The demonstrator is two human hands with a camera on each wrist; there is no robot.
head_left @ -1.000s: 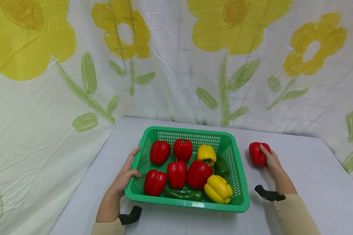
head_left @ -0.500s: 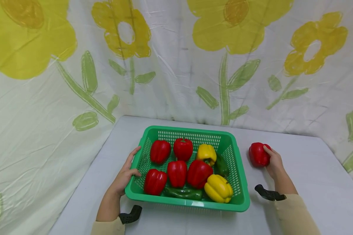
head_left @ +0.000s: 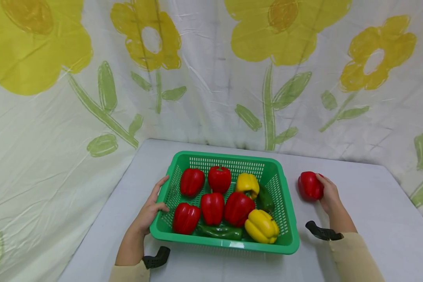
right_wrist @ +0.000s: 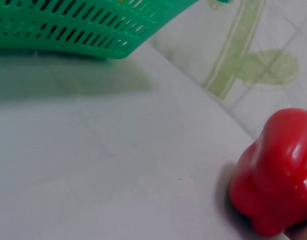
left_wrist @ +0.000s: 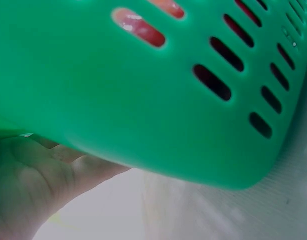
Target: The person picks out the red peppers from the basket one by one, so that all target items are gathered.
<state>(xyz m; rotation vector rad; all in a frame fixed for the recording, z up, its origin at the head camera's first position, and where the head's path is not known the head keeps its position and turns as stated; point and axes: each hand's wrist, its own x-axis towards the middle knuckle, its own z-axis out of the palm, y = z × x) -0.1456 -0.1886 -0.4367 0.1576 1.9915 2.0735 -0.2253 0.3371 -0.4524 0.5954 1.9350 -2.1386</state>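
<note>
Red pepper (head_left: 308, 186) in right grip (head_left: 330, 196); left grip (head_left: 149, 213) on green basket (head_left: 225, 243)

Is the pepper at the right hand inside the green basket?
No, the red pepper at the right hand is outside the green basket, to its right.

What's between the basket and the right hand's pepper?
Just bare table lies between the basket and that pepper, in the head and right wrist views.
</note>
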